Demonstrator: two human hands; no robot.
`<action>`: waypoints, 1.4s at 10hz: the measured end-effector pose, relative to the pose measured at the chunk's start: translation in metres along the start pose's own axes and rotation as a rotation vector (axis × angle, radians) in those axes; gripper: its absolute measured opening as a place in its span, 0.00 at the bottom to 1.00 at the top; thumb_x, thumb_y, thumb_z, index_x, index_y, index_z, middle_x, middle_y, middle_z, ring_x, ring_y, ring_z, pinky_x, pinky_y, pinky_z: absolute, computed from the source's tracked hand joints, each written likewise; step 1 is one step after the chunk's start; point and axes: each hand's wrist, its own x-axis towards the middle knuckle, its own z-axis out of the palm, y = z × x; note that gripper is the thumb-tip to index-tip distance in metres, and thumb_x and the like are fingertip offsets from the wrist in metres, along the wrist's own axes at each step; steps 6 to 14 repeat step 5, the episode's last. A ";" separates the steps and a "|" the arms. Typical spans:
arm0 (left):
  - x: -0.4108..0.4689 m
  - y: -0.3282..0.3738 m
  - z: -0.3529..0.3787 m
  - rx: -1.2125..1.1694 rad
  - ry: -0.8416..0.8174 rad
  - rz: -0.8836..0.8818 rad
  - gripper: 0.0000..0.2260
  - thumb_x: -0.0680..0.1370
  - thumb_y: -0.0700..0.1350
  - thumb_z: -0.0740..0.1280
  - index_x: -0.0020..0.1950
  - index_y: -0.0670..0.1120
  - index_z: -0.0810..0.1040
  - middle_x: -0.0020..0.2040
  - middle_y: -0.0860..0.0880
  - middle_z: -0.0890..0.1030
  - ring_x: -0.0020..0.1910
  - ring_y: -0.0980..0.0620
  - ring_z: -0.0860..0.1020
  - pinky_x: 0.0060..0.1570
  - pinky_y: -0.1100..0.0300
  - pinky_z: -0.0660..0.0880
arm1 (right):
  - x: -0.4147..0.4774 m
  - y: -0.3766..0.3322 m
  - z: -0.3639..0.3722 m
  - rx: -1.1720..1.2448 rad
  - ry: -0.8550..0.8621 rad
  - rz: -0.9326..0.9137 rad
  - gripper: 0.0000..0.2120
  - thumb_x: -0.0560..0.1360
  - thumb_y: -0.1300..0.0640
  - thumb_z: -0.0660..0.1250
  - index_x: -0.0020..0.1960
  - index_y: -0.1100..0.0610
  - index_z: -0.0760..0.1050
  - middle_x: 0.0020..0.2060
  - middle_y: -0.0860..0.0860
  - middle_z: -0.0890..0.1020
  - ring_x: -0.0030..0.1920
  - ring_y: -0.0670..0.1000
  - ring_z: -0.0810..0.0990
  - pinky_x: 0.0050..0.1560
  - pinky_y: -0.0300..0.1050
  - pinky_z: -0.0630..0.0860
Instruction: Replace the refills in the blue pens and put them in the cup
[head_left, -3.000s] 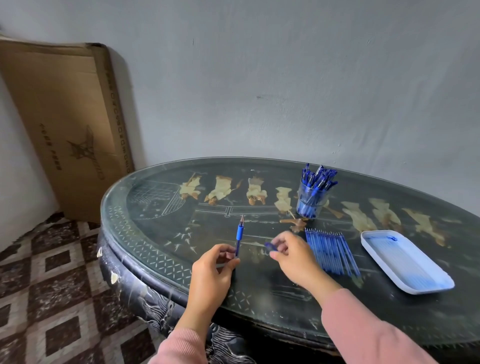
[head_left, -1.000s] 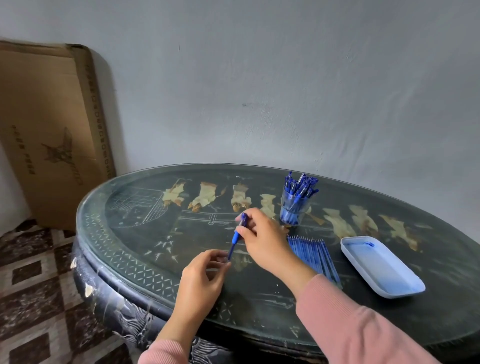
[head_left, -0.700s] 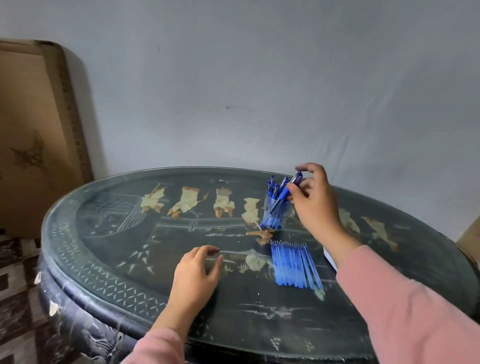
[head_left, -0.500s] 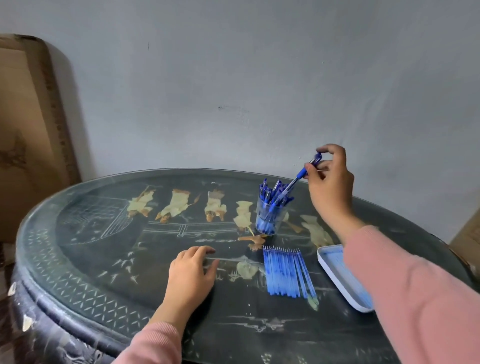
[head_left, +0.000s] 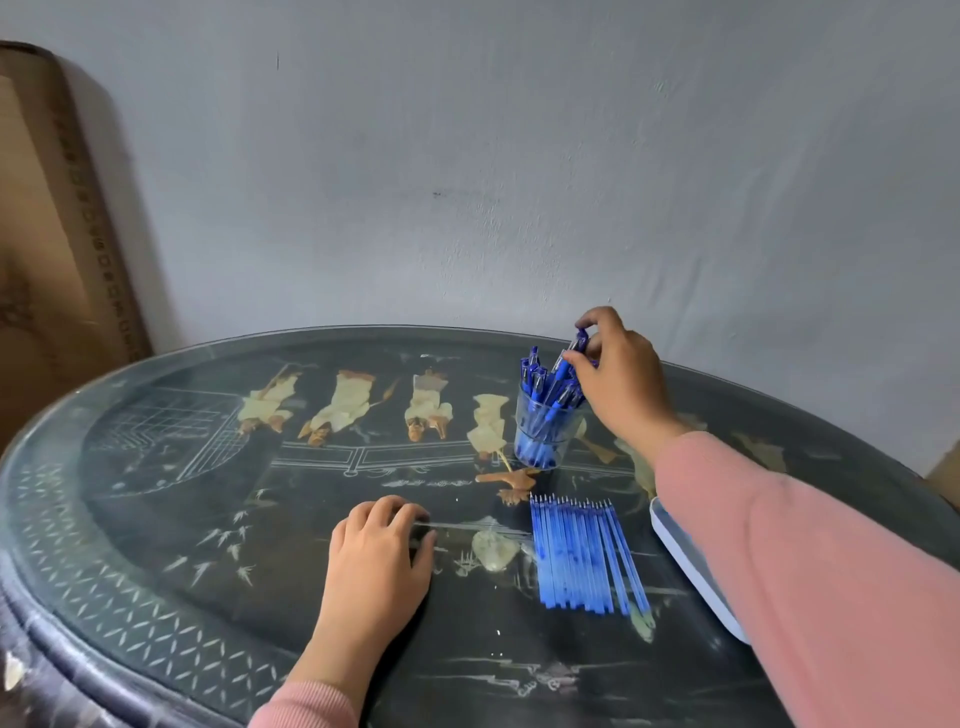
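The right hand reaches over the far right part of the counter. Its grip is narrow: thumb and fingertips pinch the upper end of a blue pen. The pen leans to the right. Its lower part already sits in the cup among the other pens, which stand bunched with their clip ends up. The cup is clear, so the blue barrels show through its wall. It stands upright on the counter, just beyond the painted gold figures.

The left hand rests on the near middle of the counter, knuckles up. Its grip is loose, with the fingers bent slightly under and nothing visible in it.

The refills lie on the counter in a neat flat row, side by side, with their tips pointing away from the person. They are between the left hand and a pale tray, nearer than the cup and apart from it. The pink sleeve of the right arm covers most of the tray, so only its left edge shows, and what it holds cannot be told.

The counter is dark and oval with a glossy top and a patterned border. Behind it is a plain grey wall. A brown cardboard sheet leans against the wall at the far left.
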 end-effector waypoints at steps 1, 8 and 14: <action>0.000 0.000 0.000 0.005 -0.006 0.006 0.07 0.73 0.51 0.73 0.49 0.54 0.81 0.50 0.56 0.80 0.52 0.49 0.77 0.54 0.51 0.73 | -0.004 0.011 0.013 -0.147 -0.051 -0.091 0.08 0.76 0.60 0.70 0.54 0.61 0.79 0.46 0.56 0.83 0.49 0.57 0.77 0.48 0.48 0.73; -0.001 0.001 -0.004 -0.039 0.040 0.021 0.05 0.72 0.48 0.74 0.47 0.52 0.81 0.48 0.55 0.81 0.50 0.48 0.78 0.52 0.50 0.74 | -0.017 0.014 0.024 -0.220 -0.092 -0.129 0.12 0.76 0.60 0.70 0.59 0.61 0.80 0.56 0.56 0.81 0.60 0.58 0.75 0.63 0.51 0.70; -0.001 0.001 -0.004 -0.039 0.040 0.021 0.05 0.72 0.48 0.74 0.47 0.52 0.81 0.48 0.55 0.81 0.50 0.48 0.78 0.52 0.50 0.74 | -0.017 0.014 0.024 -0.220 -0.092 -0.129 0.12 0.76 0.60 0.70 0.59 0.61 0.80 0.56 0.56 0.81 0.60 0.58 0.75 0.63 0.51 0.70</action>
